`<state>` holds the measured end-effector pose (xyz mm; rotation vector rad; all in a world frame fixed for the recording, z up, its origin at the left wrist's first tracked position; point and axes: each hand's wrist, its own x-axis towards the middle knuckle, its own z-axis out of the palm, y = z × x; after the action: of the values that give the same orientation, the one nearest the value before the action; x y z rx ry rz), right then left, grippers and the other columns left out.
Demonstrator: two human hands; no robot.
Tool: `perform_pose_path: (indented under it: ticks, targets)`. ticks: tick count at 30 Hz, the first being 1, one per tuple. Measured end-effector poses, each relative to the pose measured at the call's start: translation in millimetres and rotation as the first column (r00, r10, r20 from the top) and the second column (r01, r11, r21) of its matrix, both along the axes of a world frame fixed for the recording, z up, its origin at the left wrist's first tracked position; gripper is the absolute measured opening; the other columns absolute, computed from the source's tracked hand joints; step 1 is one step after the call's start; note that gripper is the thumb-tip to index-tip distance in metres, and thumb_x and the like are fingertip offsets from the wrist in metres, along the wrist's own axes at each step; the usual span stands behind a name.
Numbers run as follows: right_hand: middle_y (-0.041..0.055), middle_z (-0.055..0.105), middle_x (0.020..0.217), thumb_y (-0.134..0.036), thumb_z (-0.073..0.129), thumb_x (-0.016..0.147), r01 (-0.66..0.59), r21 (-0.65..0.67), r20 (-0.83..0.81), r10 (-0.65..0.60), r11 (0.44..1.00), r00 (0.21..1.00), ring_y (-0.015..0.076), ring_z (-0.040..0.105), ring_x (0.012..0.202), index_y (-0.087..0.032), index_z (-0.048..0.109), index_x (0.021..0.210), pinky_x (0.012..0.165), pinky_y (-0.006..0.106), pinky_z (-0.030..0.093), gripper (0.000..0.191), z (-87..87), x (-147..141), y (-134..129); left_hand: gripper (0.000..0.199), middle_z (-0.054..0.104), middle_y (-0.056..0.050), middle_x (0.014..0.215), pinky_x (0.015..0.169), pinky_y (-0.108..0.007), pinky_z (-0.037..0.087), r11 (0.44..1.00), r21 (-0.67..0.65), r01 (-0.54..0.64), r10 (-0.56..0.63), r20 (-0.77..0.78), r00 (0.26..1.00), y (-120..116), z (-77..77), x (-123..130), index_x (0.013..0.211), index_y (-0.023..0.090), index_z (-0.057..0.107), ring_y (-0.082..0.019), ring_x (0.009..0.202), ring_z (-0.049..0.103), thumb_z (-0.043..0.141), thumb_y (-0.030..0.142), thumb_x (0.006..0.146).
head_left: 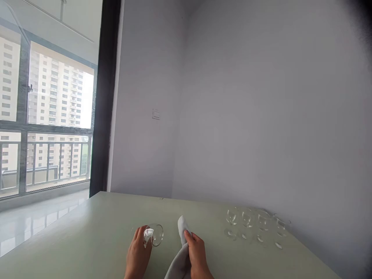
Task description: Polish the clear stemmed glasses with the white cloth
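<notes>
My left hand (138, 250) is closed around a clear wine glass (156, 235), which is tipped sideways with its rim facing right. The glass's stem and foot are mostly hidden or too faint to make out. In my right hand (197, 252) is a pale grey cloth (181, 229), pinched between thumb and fingers. One end of the cloth sticks up above the thumb, and the rest hangs down past the lower edge of the view. A gap separates the cloth from the glass.
Several clear stemmed glasses (247, 220) stand upright in a group on the right of the pale green table (95, 232), close to the grey wall (247, 116). A dark-framed window (26, 128) is at the left, and a wall switch (156, 114) is straight ahead.
</notes>
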<state>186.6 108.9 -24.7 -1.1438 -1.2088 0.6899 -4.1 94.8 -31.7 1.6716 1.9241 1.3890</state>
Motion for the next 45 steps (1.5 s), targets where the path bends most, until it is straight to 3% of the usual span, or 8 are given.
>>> perform_pose_path:
  ticks: [7,13,18,22,32,38,43,45]
  targets:
    - [-0.0014,0.056,0.057,-0.031,0.048,0.075,-0.105,0.011,0.028,0.105,0.994,0.994,0.0158,0.051,0.055,-0.019,0.060,0.067,0.053,0.026,0.042,0.018,11.3,-45.0,-31.8,0.022,0.060,-0.004,0.106,0.078,-0.032,0.041,0.995,-0.064,0.070,-0.082,-0.195,0.977,-13.7,4.2,-0.1,0.101,0.025,0.050,-0.022,0.093,0.058,0.041,0.035,0.083]
    - [0.0070,0.065,0.110,-0.019,0.047,0.073,-0.267,0.157,0.222,0.229,0.951,0.948,0.0224,0.058,0.104,-0.020,0.062,0.111,0.092,0.032,0.042,0.041,21.4,-60.9,-53.8,0.013,0.066,-0.002,0.082,0.084,-0.038,0.037,0.994,-0.065,0.093,-0.112,-0.430,0.896,-27.6,23.3,3.5,0.082,0.023,0.056,-0.024,0.093,0.056,0.047,0.033,0.082]
    - [0.0036,0.066,0.106,-0.008,0.057,0.061,-0.297,-0.020,0.461,0.272,0.955,0.845,0.0235,0.061,0.098,-0.024,0.067,0.098,0.085,0.029,0.044,0.041,43.2,-46.0,-59.1,0.006,0.066,0.001,0.082,0.099,-0.045,0.027,0.965,0.157,0.211,-0.101,-0.522,0.847,-24.0,15.1,-4.2,0.087,0.023,0.053,-0.019,0.089,0.060,0.053,0.026,0.082]
    - [0.0054,0.067,0.096,-0.012,0.060,0.065,-0.266,-0.090,0.565,0.269,0.960,0.780,0.0235,0.063,0.085,-0.023,0.070,0.088,0.074,0.028,0.044,0.027,54.6,-37.2,-61.9,0.008,0.065,0.004,0.078,0.099,-0.043,0.030,0.941,0.130,0.313,-0.197,-0.542,0.817,-22.5,9.6,-4.5,0.084,0.024,0.049,-0.015,0.075,0.063,0.052,0.017,0.082]
    - [-0.0033,0.055,0.060,-0.012,0.061,0.060,-0.586,-0.241,0.140,0.625,0.774,0.768,0.0126,0.048,0.060,-0.016,0.069,0.069,0.056,0.022,0.034,0.012,48.3,-21.1,-54.4,0.031,0.067,0.002,0.081,0.084,-0.039,0.036,0.878,0.192,0.438,-0.182,-0.713,0.677,-25.7,19.6,-6.1,0.101,0.021,0.048,-0.017,0.075,0.063,0.063,0.013,0.075]
    - [0.0013,0.057,0.070,-0.026,0.067,0.059,-0.675,-0.246,-0.558,0.468,0.695,0.685,0.0123,0.046,0.060,-0.013,0.067,0.087,0.057,0.025,0.036,0.030,58.2,-23.7,-52.5,0.035,0.069,0.001,0.085,0.096,-0.044,0.025,0.824,0.358,0.439,-0.040,-0.736,0.676,-26.3,32.5,-10.8,0.113,0.023,0.051,-0.018,0.080,0.061,0.061,0.032,0.081]
    - [-0.0035,0.049,0.061,-0.015,0.061,0.063,-0.666,-0.232,-0.101,0.664,0.708,0.741,0.0092,0.038,0.057,-0.013,0.069,0.077,0.054,0.022,0.028,0.016,85.2,-13.0,-66.5,0.045,0.066,0.000,0.069,0.066,-0.029,0.040,0.860,0.040,0.508,-0.426,-0.492,0.760,-19.6,35.9,-19.4,0.100,0.022,0.061,-0.016,0.065,0.057,0.051,0.059,0.078]
    - [-0.0043,0.051,0.062,-0.013,0.060,0.064,-0.672,-0.288,0.103,0.719,0.683,0.687,0.0094,0.041,0.059,-0.016,0.069,0.075,0.054,0.021,0.028,0.015,95.2,-2.9,-73.7,0.061,0.062,0.000,0.061,0.056,-0.024,0.040,0.764,-0.164,0.624,-0.645,-0.184,0.742,-19.1,35.9,-18.5,0.089,0.018,0.064,-0.014,0.057,0.054,0.041,0.072,0.072]
